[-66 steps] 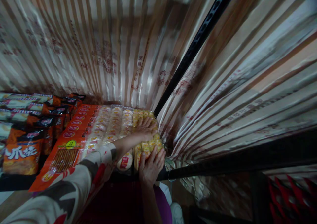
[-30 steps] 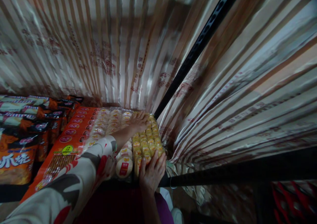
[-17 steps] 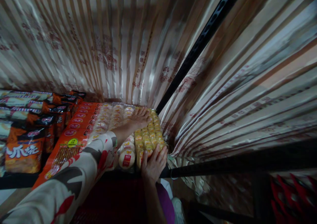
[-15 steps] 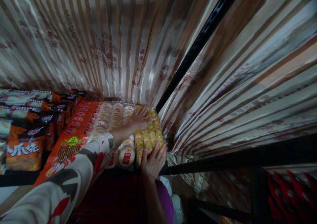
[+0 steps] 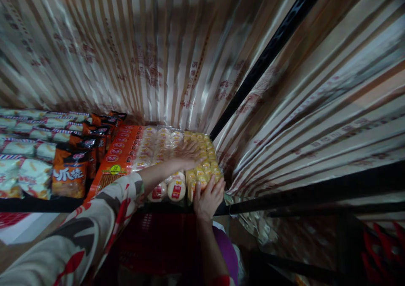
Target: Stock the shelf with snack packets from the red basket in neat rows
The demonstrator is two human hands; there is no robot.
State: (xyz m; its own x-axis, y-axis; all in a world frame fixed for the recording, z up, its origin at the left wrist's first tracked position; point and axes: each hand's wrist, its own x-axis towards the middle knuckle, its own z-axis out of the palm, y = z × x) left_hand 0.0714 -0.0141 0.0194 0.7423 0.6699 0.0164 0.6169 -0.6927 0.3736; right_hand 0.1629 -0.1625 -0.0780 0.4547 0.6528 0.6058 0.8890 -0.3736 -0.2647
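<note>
**L hand (image 5: 189,153) + R hand (image 5: 209,198) on yellow plastic-wrapped snack pkgs (image 5: 207,161)**

Vs. 0.5 s ago, view's shifted L: more white plastic snack bags (image 5: 34,177) show, & dark-red plastic basket (image 5: 152,239) is clearer. L hand open, flat on pkgs' L side; R hand open, bent over near edge. Pkgs sit at R end of black shelf (image 5: 38,205). L fingertips hard to make out; far-L bags cut off.

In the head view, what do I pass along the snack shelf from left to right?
White snack packets → orange-and-black bags → flat orange-red packages → clear packs of round white crackers → yellow-wrapped packs.
</note>
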